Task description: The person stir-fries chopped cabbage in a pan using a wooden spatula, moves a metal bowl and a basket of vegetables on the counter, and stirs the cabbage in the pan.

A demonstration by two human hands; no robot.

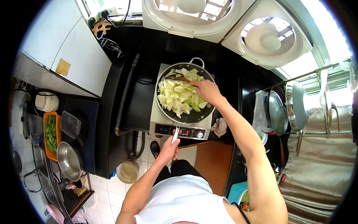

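A dark wok (194,117) full of chopped pale green cabbage (175,94) sits on a white induction cooker (154,117) with a lit red display. My left hand (169,151) is wrapped round the wok's long metal handle (175,135), below the cooker's front edge. Over the right part of the wok, my right hand (207,90) grips a brown wooden spatula (182,78), whose far end lies among the cabbage leaves. The fingertips of my right hand are close above the cabbage.
A crumpled cloth (219,127) lies right of the cooker. Pans (278,111) hang at the right. At the left are an orange basket of greens (51,133), a metal bowl (69,161) and a black pipe (126,93). A bucket (128,171) stands on the floor.
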